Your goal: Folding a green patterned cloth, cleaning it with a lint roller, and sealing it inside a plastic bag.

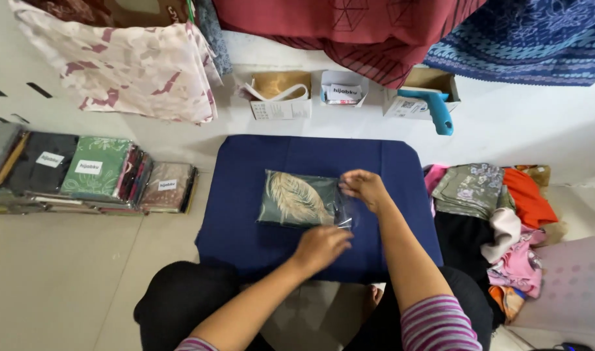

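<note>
A clear plastic bag (300, 199) holding a folded dark green cloth with a pale feather print lies on a navy blue padded board (245, 162). My right hand (364, 188) pinches the bag's open right end at its upper corner. My left hand (321, 247) is curled over the bag's lower right edge, fingers closed on the plastic flap.
Packed cloths in bags (96, 172) are stacked on the floor at left. Loose folded clothes (489, 208) pile up at right. Three small cardboard boxes (281, 94) stand against the wall, one with a blue handheld tool (437, 110). Fabrics hang above.
</note>
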